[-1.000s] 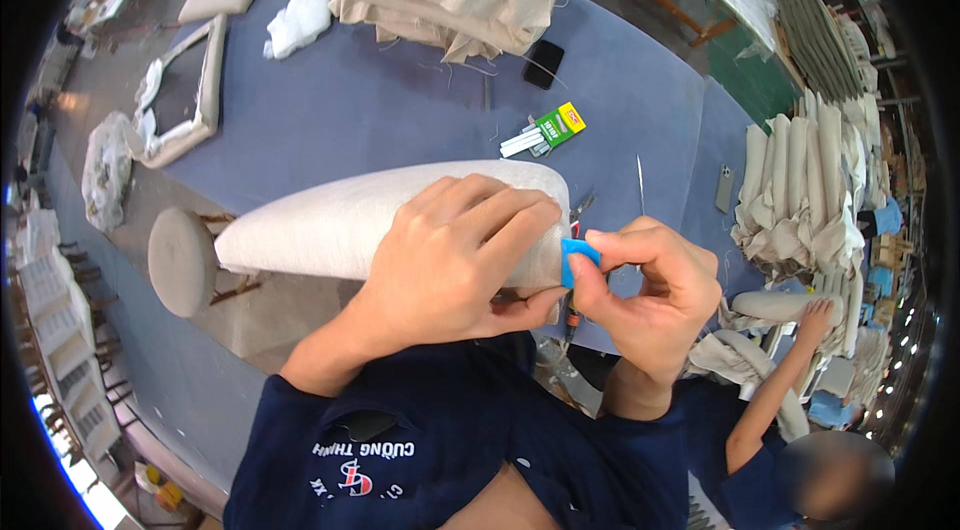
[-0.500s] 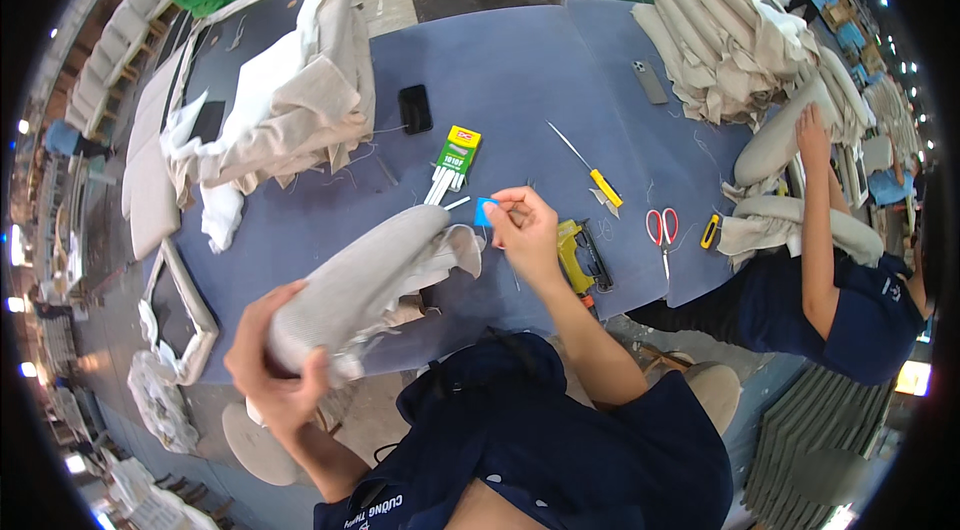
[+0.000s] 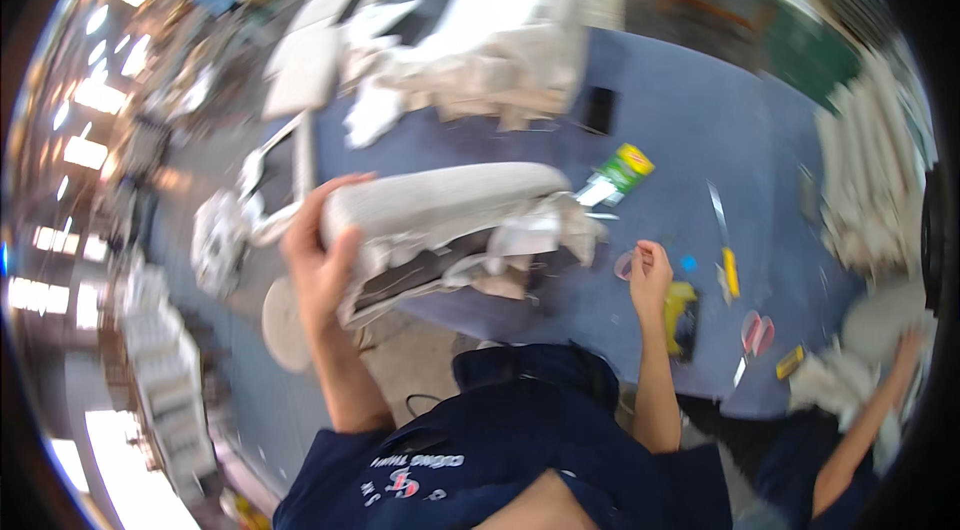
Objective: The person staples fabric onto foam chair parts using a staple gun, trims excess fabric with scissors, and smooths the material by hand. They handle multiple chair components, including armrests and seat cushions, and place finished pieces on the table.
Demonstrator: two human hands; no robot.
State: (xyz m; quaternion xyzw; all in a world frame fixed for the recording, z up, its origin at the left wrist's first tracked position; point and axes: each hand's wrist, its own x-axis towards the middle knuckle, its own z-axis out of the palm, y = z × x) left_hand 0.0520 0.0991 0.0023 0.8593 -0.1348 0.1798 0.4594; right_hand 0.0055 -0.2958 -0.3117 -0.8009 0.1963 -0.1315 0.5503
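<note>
The covering of the padded piece (image 3: 450, 188) is coloured pale grey-beige; dark grey is exposed on its underside (image 3: 425, 274). The table (image 3: 690, 90) is surfaced in blue-grey. The carton (image 3: 625, 170) is marked in green and yellow; the strips (image 3: 597, 193) at its end are coloured white. Yellow is used for the handle (image 3: 731, 273) of the pointed tool, pinkish red for the scissor handles (image 3: 767, 334). Yellow-green and black are combined on the stapler-like tool (image 3: 680, 308). The small piece (image 3: 688, 264) is coloured bright blue. The shirt (image 3: 500, 430) is coloured navy, with a white and red chest print (image 3: 404, 483).
</note>
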